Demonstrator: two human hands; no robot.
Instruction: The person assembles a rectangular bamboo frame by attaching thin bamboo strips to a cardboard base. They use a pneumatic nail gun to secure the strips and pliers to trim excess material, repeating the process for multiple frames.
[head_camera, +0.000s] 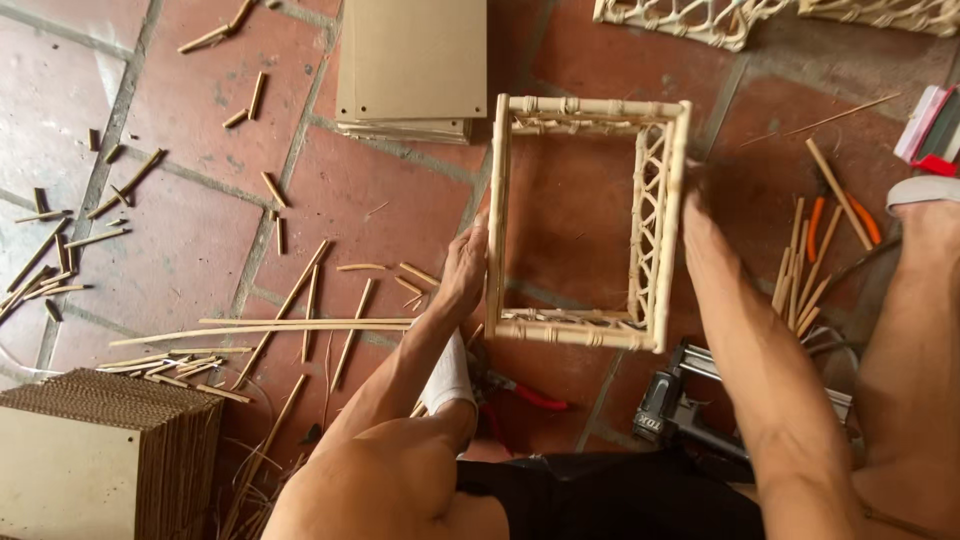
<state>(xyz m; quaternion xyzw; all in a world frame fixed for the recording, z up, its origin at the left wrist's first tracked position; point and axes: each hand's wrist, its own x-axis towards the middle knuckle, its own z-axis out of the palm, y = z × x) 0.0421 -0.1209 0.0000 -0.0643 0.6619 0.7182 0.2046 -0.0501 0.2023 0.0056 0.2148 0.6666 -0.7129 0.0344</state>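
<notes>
Terracotta floor tiles (180, 250), dusty, littered with cut cane offcuts (290, 300). Square cane frame (585, 220) stands upright between both hands: left hand (462, 268) grips its left post, right hand (700, 215) clasps the latticed right side. Best held square with even pressure; pale, smooth rods, wrapped joints. Red-handled pliers (525, 392), nail gun (675, 405) and stacked boards (410, 65) nearby.
</notes>
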